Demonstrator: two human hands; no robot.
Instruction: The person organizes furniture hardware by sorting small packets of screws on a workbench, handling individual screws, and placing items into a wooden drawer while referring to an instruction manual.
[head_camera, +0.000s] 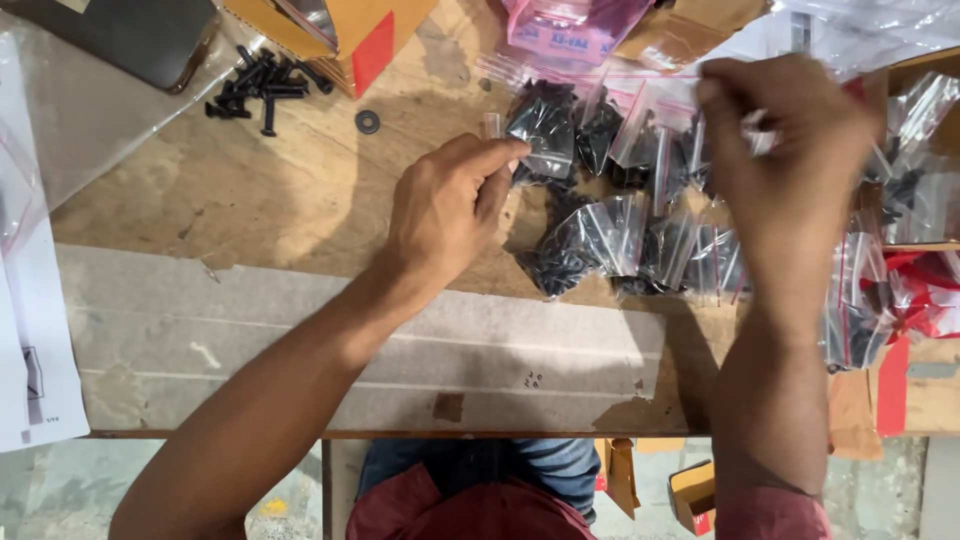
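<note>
Apparently sorting: left hand (450, 205) pinches a small clear plastic bag of black screws (543, 130) at 12 o'clock, right hand (790, 150) blurred, grip unclear.

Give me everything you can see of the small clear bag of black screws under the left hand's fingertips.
The small clear plastic zip bag is packed with black metal screws and looks sealed. It lies tilted on the brown wooden tabletop, at the upper left edge of a heap of similar screw bags. The left hand pinches its left edge between thumb and fingers. The blurred right hand is apart from it.
</note>
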